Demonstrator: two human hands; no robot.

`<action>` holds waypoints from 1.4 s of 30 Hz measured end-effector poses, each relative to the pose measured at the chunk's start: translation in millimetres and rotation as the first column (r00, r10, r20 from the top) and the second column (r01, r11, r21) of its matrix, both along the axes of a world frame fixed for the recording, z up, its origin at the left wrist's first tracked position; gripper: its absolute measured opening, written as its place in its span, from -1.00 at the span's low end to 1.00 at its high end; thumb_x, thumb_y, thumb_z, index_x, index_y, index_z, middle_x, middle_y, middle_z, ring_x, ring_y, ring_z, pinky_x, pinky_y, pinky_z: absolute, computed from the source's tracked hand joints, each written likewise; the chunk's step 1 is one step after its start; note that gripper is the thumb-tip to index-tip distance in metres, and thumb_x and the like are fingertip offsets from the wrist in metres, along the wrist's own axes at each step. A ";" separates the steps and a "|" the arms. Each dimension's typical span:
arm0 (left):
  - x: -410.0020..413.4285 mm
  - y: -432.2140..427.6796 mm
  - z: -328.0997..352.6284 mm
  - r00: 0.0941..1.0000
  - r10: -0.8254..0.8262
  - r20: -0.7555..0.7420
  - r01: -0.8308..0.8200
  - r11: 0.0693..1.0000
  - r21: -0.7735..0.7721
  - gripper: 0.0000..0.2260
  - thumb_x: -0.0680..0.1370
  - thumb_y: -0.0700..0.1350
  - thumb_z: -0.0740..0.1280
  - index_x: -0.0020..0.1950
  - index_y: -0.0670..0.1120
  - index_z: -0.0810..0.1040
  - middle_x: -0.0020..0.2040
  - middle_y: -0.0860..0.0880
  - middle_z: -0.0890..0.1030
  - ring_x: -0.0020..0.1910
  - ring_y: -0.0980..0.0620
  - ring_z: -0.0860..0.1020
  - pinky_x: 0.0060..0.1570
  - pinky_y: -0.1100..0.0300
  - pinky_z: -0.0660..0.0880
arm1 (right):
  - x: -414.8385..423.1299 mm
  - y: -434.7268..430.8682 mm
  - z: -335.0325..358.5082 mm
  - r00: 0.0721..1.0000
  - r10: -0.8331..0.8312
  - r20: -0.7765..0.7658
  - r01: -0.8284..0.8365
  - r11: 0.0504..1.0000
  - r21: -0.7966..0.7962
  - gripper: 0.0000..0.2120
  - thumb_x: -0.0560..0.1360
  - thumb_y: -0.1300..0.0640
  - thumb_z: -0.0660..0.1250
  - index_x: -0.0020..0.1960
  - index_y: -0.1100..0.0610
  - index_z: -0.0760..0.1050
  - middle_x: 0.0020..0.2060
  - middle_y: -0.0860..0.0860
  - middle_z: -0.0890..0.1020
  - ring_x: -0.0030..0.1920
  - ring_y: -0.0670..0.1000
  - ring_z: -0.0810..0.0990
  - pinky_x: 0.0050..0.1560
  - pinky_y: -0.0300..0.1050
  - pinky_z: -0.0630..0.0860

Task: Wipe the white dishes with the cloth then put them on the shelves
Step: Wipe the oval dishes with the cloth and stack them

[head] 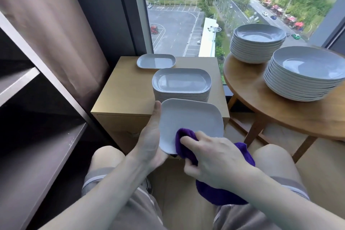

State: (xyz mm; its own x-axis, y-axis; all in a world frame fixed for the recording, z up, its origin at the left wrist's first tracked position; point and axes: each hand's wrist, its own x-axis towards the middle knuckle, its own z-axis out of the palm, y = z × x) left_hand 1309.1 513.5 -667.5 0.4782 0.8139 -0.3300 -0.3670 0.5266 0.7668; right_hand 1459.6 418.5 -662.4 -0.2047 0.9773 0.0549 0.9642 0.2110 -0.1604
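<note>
plate [190, 119] held tilted at its left edge by left hand [151, 136] | purple cloth [188, 147] gripped in right hand [214, 160], pressed on plate's lower face | stack of dishes [182, 86] just behind

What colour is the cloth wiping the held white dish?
Deep purple cloth, clearest in the head view.

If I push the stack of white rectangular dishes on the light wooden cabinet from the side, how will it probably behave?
The stack of white rectangular dishes is probably heavy: many rims show. They nest closely, so it should slide rather than topple. Glossy surfaces suggest slippery, breakable dishes.
</note>
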 end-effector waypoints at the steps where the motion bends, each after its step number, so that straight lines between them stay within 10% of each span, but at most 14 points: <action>1: -1.7 1.7 1.6 1.000 0.004 0.002 -0.004 1.000 0.008 -0.38 0.61 0.40 0.15 0.32 -0.03 0.69 0.36 -0.19 0.63 0.33 -0.16 0.62 0.21 -0.04 0.62 | 7.7 3.7 -2.2 0.999 -0.036 -0.002 0.036 0.999 -0.015 -0.70 0.48 -0.21 0.06 0.12 -0.10 0.33 -0.16 -0.06 0.45 -0.34 0.08 0.46 -0.36 -0.09 0.45; 11: 5.4 -7.5 1.1 0.997 -0.057 -0.053 0.062 0.993 0.102 -0.48 0.65 0.33 0.15 0.32 0.03 0.67 0.33 -0.15 0.66 0.30 -0.13 0.64 0.15 -0.03 0.65 | 55.3 28.5 -6.7 0.925 -0.375 -0.054 0.377 0.926 0.027 -0.71 0.49 -0.22 0.14 0.13 -0.09 0.32 -0.14 -0.04 0.49 -0.23 0.12 0.51 -0.24 -0.01 0.37; 17: 16.9 -18.8 -0.6 0.981 -0.088 -0.174 0.108 0.988 0.107 -0.44 0.58 0.35 0.22 0.37 0.01 0.63 0.29 -0.12 0.69 0.29 -0.10 0.64 0.33 -0.08 0.55 | 22.6 17.1 13.5 0.959 -0.258 -0.120 0.272 0.954 0.123 -0.67 0.48 -0.17 0.18 0.18 -0.08 0.31 -0.09 -0.01 0.50 -0.26 0.16 0.56 -0.32 0.00 0.49; 24: 13.4 -19.6 -10.5 0.992 -0.074 -0.106 0.071 0.997 -0.030 -0.45 0.61 0.36 0.26 -0.25 -0.02 0.77 -0.24 -0.04 0.72 -0.24 0.03 0.72 -0.27 0.21 0.62 | -19.6 -6.9 10.5 0.999 -0.012 -0.037 0.015 0.997 0.082 -0.64 0.51 -0.17 0.10 0.23 -0.07 0.35 -0.09 0.00 0.51 -0.35 0.10 0.56 -0.39 0.01 0.58; 28: 8.2 -7.3 -2.1 0.993 0.037 -0.112 -0.035 0.999 0.022 -0.48 0.59 0.32 0.25 0.23 -0.05 0.71 0.21 -0.16 0.71 0.15 -0.11 0.70 0.05 0.05 0.63 | -10.0 -4.8 -5.1 0.999 0.013 -0.040 -0.014 1.000 -0.027 -0.68 0.52 -0.20 0.06 0.21 -0.11 0.28 -0.08 -0.04 0.48 -0.29 0.07 0.52 -0.34 -0.12 0.53; 31: 0.9 0.6 2.6 0.992 0.072 -0.102 -0.063 0.995 0.082 -0.50 0.62 0.31 0.19 0.26 -0.01 0.68 0.25 -0.16 0.69 0.21 -0.14 0.68 0.11 -0.02 0.62 | 9.8 6.5 -12.1 0.999 -0.033 -0.035 0.031 0.998 -0.055 -0.72 0.52 -0.21 0.13 0.18 -0.15 0.30 -0.15 -0.12 0.43 -0.31 -0.04 0.43 -0.39 -0.31 0.27; 42: 2.8 -5.5 -0.2 0.992 -0.071 -0.100 0.082 0.990 0.110 -0.48 0.69 0.27 0.08 0.35 -0.01 0.66 0.33 -0.16 0.65 0.28 -0.12 0.65 0.09 0.07 0.64 | 57.1 36.7 4.2 0.939 -0.334 -0.084 0.339 0.939 0.057 -0.71 0.47 -0.23 0.11 0.10 -0.12 0.34 -0.14 -0.04 0.51 -0.23 0.10 0.52 -0.27 -0.04 0.40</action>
State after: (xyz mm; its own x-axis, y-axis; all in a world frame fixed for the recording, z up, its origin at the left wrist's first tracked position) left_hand 1311.9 508.0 -667.7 0.5114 0.8110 -0.2842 -0.2512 0.4573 0.8531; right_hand 1516.6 455.2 -658.2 0.1426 0.9815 0.1280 0.9672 -0.1107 -0.2285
